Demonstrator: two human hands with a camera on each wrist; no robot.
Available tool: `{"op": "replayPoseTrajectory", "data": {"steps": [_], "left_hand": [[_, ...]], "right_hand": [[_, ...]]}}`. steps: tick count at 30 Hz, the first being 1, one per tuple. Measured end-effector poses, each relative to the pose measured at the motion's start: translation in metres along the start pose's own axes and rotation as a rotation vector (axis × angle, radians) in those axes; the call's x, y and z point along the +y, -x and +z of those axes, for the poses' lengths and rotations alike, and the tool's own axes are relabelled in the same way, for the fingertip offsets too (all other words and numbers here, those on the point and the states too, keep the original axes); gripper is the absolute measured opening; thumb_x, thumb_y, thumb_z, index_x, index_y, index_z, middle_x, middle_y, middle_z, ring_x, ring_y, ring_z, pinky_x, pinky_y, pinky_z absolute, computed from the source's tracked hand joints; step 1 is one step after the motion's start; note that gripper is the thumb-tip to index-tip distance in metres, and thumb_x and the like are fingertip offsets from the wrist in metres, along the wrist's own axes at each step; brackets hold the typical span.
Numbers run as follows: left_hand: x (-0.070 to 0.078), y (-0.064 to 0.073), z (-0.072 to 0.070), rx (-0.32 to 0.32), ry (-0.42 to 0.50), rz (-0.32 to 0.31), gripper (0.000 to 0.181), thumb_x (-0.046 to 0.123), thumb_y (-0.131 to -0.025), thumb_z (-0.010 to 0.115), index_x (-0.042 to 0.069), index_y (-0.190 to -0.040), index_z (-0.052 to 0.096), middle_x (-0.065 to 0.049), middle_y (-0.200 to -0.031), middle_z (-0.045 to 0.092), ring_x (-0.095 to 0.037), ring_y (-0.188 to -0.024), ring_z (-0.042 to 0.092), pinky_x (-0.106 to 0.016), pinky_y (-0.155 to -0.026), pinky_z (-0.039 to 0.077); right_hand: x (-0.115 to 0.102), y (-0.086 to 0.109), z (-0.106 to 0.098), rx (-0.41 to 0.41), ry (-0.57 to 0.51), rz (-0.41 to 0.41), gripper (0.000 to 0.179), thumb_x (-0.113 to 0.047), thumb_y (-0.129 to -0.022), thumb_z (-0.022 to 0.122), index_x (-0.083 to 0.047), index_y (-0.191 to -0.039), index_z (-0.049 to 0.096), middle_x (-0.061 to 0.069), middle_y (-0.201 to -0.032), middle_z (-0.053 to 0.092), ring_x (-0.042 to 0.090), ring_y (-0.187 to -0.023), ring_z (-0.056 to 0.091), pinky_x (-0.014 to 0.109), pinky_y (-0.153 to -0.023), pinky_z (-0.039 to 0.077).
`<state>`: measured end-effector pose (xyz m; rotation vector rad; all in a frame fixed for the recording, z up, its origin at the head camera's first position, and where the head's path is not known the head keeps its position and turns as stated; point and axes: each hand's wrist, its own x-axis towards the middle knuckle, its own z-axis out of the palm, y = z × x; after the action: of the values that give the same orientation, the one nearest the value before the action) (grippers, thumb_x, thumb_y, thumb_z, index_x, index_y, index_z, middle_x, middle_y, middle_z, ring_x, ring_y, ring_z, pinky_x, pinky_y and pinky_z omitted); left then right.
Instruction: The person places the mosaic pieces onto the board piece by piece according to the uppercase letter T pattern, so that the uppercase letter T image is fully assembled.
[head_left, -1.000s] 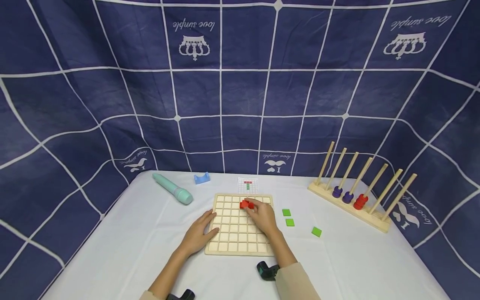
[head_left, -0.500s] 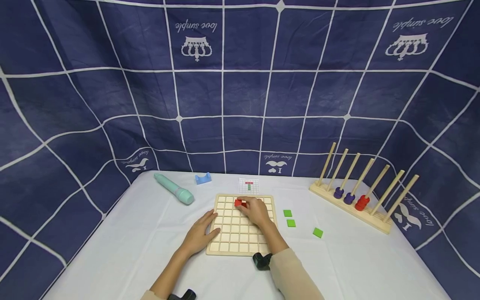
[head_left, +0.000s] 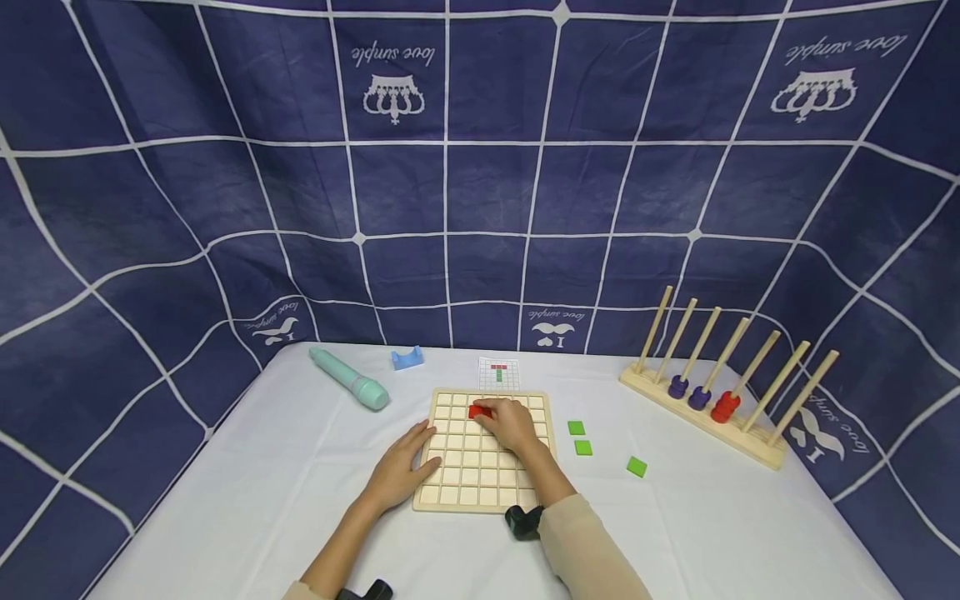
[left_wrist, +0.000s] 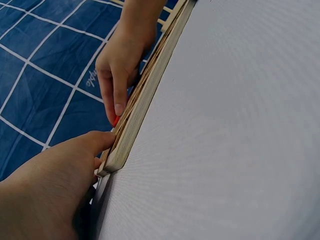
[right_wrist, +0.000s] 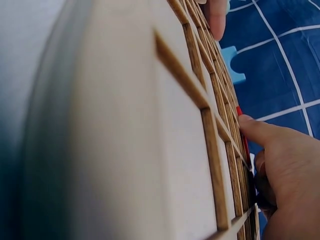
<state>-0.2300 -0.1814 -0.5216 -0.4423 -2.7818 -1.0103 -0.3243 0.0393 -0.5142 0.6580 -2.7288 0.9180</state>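
A square wooden grid board [head_left: 480, 500] lies on the white table. My right hand [head_left: 512, 423] is over its upper middle, thumb and fingertips pinching a red square tile [head_left: 477, 412] at the grid cells. In the right wrist view, the thumb touches a red strip [right_wrist: 244, 137] along the board; the rest of the red is covered by the hand. My left hand [head_left: 397, 468] rests at the board's left side, fingers extended along the edge and thumb over the rim. In the left wrist view, the left thumb [left_wrist: 100, 141] touches the board's edge near a corner.
Several green tiles [head_left: 583, 447] lie right of the board. Behind it is a pattern card [head_left: 498, 374] showing a red and green T. A teal microphone-shaped object [head_left: 348, 378] and a blue curved stand [head_left: 407, 358] sit back left; a wooden peg rack [head_left: 701, 417] with rings stands right.
My right hand has moved slightly left over the board, and the red tile it pinches has shifted left, then lowered onto the grid. The left hand has stayed at the board's edge.
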Motion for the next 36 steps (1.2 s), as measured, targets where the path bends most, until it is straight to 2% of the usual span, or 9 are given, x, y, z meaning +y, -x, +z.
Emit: {"op": "replayPoseTrajectory", "data": {"steps": [8, 19, 30, 36], "left_hand": [[-0.001, -0.001, 0.002, 0.023, -0.015, 0.036, 0.056, 0.033, -0.089, 0.059, 0.003, -0.135, 0.046, -0.016, -0.143, 0.036, -0.038, -0.129, 0.033, -0.056, -0.101, 0.029], [0.001, -0.001, 0.002, -0.004, -0.006, 0.008, 0.058, 0.035, -0.089, 0.059, 0.005, -0.136, 0.044, -0.013, -0.145, 0.034, -0.036, -0.131, 0.032, -0.054, -0.103, 0.028], [0.0, -0.002, 0.003, 0.008, -0.021, 0.019, 0.057, 0.035, -0.089, 0.059, 0.004, -0.136, 0.045, -0.014, -0.145, 0.034, -0.036, -0.13, 0.032, -0.053, -0.103, 0.028], [-0.001, -0.001, 0.002, 0.015, -0.019, 0.019, 0.057, 0.035, -0.09, 0.059, 0.004, -0.136, 0.044, -0.015, -0.144, 0.034, -0.037, -0.13, 0.032, -0.054, -0.103, 0.028]], "right_hand": [[-0.001, 0.0, -0.001, -0.014, 0.0, 0.028, 0.032, -0.031, -0.083, 0.068, -0.017, -0.111, 0.069, -0.007, -0.048, 0.033, 0.009, -0.046, 0.026, 0.023, -0.042, 0.023], [0.001, 0.002, -0.002, -0.021, -0.001, 0.042, 0.035, -0.033, -0.083, 0.068, -0.018, -0.114, 0.068, -0.007, -0.048, 0.032, 0.009, -0.046, 0.025, 0.023, -0.042, 0.023], [0.005, 0.015, -0.014, 0.018, -0.106, 0.072, 0.034, -0.033, -0.08, 0.072, -0.017, -0.11, 0.07, -0.01, -0.047, 0.034, 0.006, -0.042, 0.027, 0.022, -0.039, 0.023], [0.016, 0.024, -0.026, 0.04, -0.142, 0.046, 0.029, -0.031, -0.079, 0.073, -0.018, -0.105, 0.071, -0.01, -0.047, 0.031, 0.005, -0.043, 0.025, 0.022, -0.04, 0.023]]}}
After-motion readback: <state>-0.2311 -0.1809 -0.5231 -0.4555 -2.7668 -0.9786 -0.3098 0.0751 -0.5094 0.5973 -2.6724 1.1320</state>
